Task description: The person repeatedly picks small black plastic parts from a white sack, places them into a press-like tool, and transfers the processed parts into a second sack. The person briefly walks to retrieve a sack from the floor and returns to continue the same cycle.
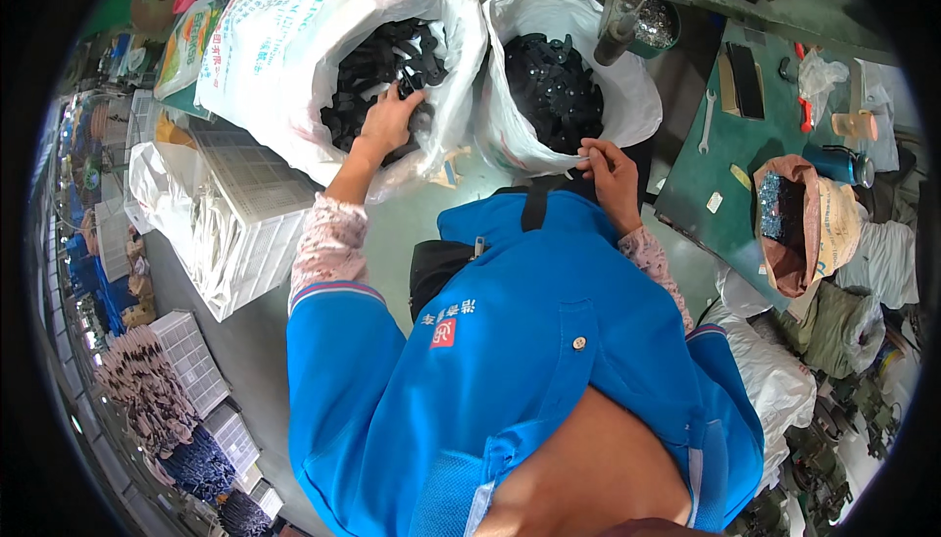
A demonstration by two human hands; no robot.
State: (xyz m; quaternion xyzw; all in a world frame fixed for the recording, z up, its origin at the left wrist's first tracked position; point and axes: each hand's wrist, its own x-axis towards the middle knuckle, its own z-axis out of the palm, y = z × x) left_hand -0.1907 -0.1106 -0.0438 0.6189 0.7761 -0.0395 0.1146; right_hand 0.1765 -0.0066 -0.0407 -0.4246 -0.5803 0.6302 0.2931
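Two white woven sacks stand side by side ahead of me, rolled open at the top. The left sack (265,57) holds a heap of small black parts (377,62). My left hand (390,118) reaches over its near rim, thumb and fingers closed on a black part (408,89) at the top of the heap. In the right sack (632,96) lie more black parts (554,91), some with shiny spots. At its near rim is my right hand (614,176), fingertips pinched together; what lies between them, if anything, is too small to tell.
To the right, a green bench (701,179) carries a wrench (707,122), a blue bottle (841,165) and a brown-lined bag (794,219). Machine parts (622,13) overhang the right sack. White plastic crates (260,219) stand on the left.
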